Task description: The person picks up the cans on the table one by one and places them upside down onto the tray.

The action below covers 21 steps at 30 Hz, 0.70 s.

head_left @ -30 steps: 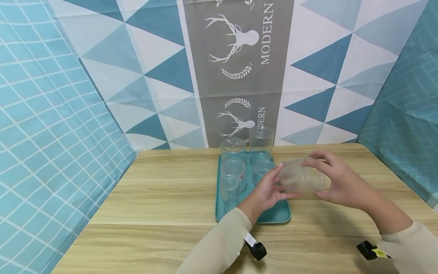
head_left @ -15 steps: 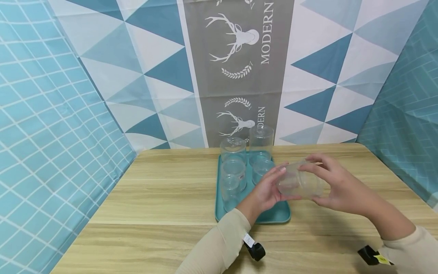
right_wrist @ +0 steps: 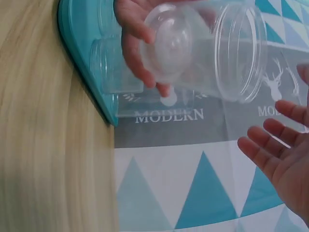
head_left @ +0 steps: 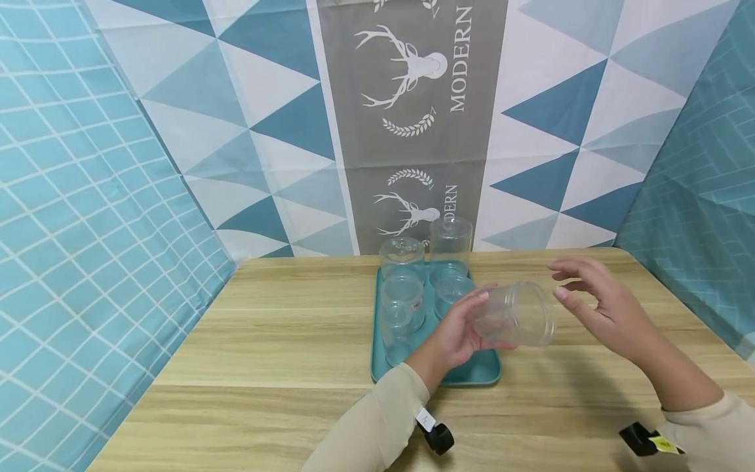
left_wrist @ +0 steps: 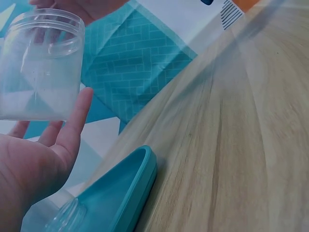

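A clear plastic jar (head_left: 513,314) with a threaded neck lies on its side in the air over the tray's right edge. Its open mouth points right. My left hand (head_left: 454,335) holds it around the base end, and the curled fingers (right_wrist: 137,67) show in the right wrist view. To the right of the mouth, my right hand (head_left: 610,318) is apart from the jar, fingers loosely bent around nothing. In the left wrist view the jar (left_wrist: 41,72) rises above the left palm.
A teal tray (head_left: 480,375) stands on the wooden table (head_left: 283,341). On it are several clear jars, among them a tall one (head_left: 451,239) at the back right and a narrow one (head_left: 398,334) at the front left. Patterned cloth (head_left: 413,144) hangs behind.
My right hand has let go of the jar's mouth end and moved off to the right. The left hand still holds the jar, nearly in place.
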Each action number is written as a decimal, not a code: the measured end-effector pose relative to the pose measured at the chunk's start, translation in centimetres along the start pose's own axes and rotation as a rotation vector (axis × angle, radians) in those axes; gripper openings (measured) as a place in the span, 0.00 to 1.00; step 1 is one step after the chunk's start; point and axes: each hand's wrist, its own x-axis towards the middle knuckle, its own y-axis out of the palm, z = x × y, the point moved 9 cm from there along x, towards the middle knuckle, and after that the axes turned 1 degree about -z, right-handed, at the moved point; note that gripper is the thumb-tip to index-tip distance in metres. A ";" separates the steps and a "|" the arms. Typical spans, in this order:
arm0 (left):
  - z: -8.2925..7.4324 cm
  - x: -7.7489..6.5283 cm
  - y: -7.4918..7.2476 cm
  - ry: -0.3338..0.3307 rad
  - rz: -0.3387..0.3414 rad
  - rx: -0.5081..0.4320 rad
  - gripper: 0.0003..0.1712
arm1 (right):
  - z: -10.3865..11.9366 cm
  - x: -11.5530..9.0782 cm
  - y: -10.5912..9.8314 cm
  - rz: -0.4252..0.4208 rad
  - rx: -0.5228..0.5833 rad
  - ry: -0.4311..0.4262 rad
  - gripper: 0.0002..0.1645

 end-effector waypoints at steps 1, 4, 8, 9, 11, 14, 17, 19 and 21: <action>-0.1 -0.1 0.0 0.003 -0.001 0.005 0.26 | -0.4 -0.1 -0.1 -0.013 0.010 0.034 0.23; -0.5 -0.6 0.1 0.018 -0.001 0.028 0.26 | -1.6 -0.2 0.0 -0.023 0.035 0.127 0.20; -1.2 -1.2 0.3 0.035 0.009 0.063 0.26 | -3.2 -0.4 0.5 -0.017 0.058 0.213 0.17; -1.4 -1.4 0.4 0.040 0.013 0.073 0.26 | -3.6 -0.5 0.6 -0.013 0.063 0.223 0.17; -1.8 -1.6 0.6 0.043 0.021 0.091 0.27 | -4.2 -0.6 1.0 -0.002 0.076 0.246 0.17; -2.5 -2.0 0.9 0.050 0.020 0.130 0.30 | -5.2 -0.8 1.9 0.047 0.100 0.312 0.18; -3.2 -2.4 1.1 0.050 0.016 0.171 0.33 | -6.4 -1.2 3.5 0.139 0.142 0.418 0.21; -3.6 -2.8 1.4 0.050 0.018 0.191 0.33 | -6.9 -1.5 4.8 0.207 0.182 0.476 0.23; -4.0 -3.1 1.8 0.045 0.029 0.205 0.33 | -7.2 -1.8 6.1 0.265 0.240 0.518 0.25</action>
